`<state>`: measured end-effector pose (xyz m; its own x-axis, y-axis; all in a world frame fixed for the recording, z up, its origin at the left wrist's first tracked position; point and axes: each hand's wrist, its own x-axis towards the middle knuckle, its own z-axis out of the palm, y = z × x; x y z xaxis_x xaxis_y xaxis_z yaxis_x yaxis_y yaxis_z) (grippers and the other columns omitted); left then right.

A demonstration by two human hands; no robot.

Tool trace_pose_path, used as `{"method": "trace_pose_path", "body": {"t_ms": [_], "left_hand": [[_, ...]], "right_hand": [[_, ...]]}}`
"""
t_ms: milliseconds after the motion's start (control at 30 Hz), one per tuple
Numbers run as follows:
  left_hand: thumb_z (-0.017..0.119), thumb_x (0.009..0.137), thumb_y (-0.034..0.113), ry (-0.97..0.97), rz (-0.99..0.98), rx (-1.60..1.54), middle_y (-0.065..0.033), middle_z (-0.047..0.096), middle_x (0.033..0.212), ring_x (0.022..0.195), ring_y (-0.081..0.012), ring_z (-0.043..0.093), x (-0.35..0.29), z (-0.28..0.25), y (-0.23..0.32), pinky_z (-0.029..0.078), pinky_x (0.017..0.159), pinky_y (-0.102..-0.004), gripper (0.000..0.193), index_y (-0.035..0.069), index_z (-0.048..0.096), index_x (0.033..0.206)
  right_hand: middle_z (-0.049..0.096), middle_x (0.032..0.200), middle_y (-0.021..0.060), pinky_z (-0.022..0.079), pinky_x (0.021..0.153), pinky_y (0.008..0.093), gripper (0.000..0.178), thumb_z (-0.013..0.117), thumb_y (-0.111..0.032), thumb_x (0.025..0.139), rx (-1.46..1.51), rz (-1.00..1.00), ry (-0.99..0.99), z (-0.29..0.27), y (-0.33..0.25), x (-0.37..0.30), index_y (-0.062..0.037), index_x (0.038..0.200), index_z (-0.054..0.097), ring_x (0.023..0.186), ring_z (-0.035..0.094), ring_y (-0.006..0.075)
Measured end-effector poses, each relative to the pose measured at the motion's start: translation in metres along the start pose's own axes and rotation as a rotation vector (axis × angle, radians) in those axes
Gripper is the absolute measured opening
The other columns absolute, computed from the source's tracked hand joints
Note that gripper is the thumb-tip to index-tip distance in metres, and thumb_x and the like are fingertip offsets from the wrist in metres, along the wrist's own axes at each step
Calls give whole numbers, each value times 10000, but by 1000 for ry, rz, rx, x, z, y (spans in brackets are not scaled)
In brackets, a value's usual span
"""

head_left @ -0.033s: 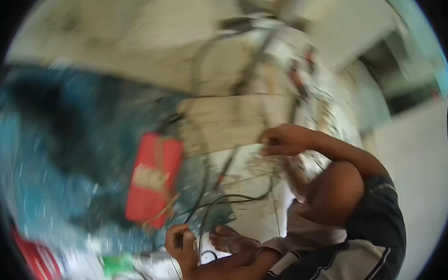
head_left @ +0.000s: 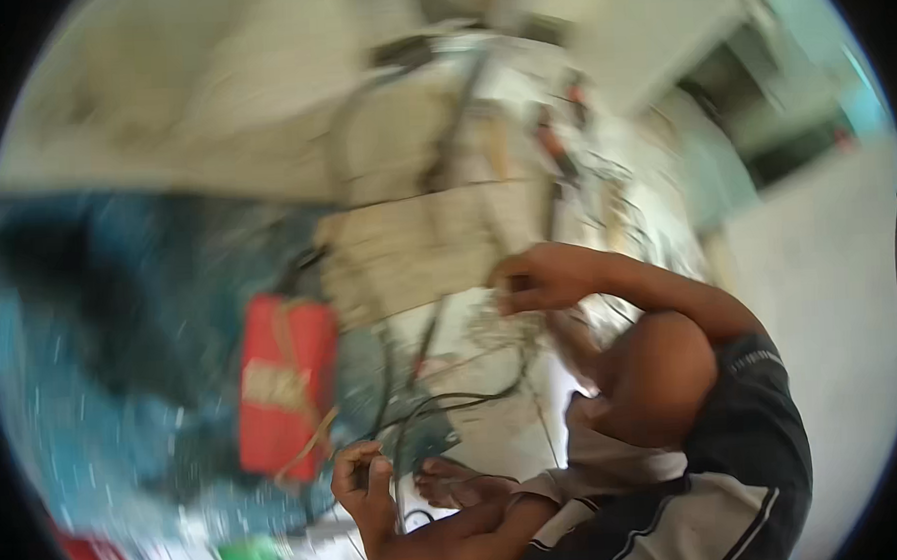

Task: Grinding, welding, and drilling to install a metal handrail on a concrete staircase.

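Left hand (head_left: pixel 365 482) beside red box (head_left: pixel 317 361), thumb and fingers apart; twine (head_left: pixel 284 332) likely binds box. Right hand (head_left: pixel 541 278) right of box, blurred: can't tell.

I wear a black short-sleeved shirt (head_left: pixel 750 432) with beige panels (head_left: pixel 670 531), thin white piping, pale sleeve lettering (head_left: pixel 757 361) and light beige shorts (head_left: pixel 626 447).

We take this for a makeshift indoor workshop area: a stained, worn blue sheet (head_left: pixel 85 436) and flat pieces of tan cardboard (head_left: pixel 407 252) lie over a pale tiled floor (head_left: pixel 520 427), thin black cables (head_left: pixel 449 396) trail about, and we see blurred red-and-black elongated objects (head_left: pixel 554 151) among tangled thin wires (head_left: pixel 604 170).
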<state>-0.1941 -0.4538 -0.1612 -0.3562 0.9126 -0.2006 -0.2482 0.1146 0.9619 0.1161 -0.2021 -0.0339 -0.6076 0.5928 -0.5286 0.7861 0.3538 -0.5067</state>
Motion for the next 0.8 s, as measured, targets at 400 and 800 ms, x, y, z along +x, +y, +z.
{"method": "trace_pose_path", "body": {"t_ms": [400, 800], "left_hand": [[675, 939, 175, -587, -131, 435, -21, 605, 834, 703, -78, 525, 51, 129, -54, 415, 628, -235, 184, 25, 620, 1032], [701, 893, 283, -698, -295, 1157, -174, 625, 1059, 981, -306, 582, 28, 51, -31, 467, 859, -416, 459, 26, 576, 1251]], "right_hand": [[683, 769, 148, 494, 664, 428, 521, 716, -404, 883, 540, -160, 354, 73, 45, -95, 8, 1186, 617, 746, 678, 299], [683, 863, 138, 506, 751, 431, 447, 695, -417, 883, 1057, -115, 913, 121, 159, -145, -40, 1115, 637, 850, 672, 335]]}}
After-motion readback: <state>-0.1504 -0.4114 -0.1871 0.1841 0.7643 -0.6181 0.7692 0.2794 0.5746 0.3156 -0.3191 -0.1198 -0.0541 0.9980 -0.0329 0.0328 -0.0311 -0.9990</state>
